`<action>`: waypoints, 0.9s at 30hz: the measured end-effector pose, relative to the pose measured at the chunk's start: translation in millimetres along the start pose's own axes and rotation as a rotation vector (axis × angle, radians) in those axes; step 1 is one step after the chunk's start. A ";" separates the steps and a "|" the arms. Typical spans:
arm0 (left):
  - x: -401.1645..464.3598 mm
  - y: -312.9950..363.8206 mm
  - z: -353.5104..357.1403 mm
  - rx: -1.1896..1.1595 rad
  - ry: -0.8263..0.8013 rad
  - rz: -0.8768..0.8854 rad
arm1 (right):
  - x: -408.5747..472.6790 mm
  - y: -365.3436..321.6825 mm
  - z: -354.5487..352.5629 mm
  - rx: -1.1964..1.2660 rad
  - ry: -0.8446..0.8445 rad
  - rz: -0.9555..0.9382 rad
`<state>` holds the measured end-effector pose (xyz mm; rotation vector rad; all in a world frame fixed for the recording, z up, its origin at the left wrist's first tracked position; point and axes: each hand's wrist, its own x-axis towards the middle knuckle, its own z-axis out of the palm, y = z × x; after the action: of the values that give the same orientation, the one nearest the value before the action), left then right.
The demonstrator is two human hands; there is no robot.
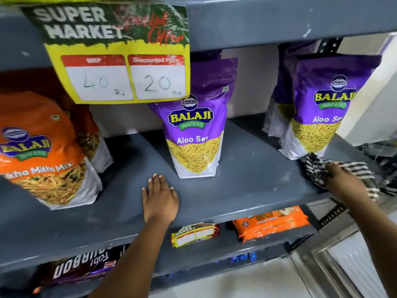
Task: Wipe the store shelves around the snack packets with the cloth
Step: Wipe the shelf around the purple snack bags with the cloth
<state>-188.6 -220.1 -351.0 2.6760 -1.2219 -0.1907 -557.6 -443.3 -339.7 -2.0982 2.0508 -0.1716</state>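
While flat-palmed: striped cloth (343, 171) (crumpled)

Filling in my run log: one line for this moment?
right hand: on striped cloth, shelf right end | left hand: flat on shelf | Aloo Sev packet: upright

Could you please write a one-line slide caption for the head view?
Right hand wipes shelf with striped cloth beside purple snack packet; left hand rests flat.

A shop: grey metal shelves (247, 186) hold branded snack packets (193, 134), and at eleven o'clock hangs a supermarket offer tag (116, 54) with handwritten prices.
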 end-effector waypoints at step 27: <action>-62.1 -175.6 -39.2 0.064 -0.061 0.322 | -266.3 -294.2 72.9 0.022 -0.179 -0.499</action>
<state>-92.6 -55.7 -350.7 2.4936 -1.6799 -0.1875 -262.6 -168.3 -329.2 -2.4697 1.3920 -0.0743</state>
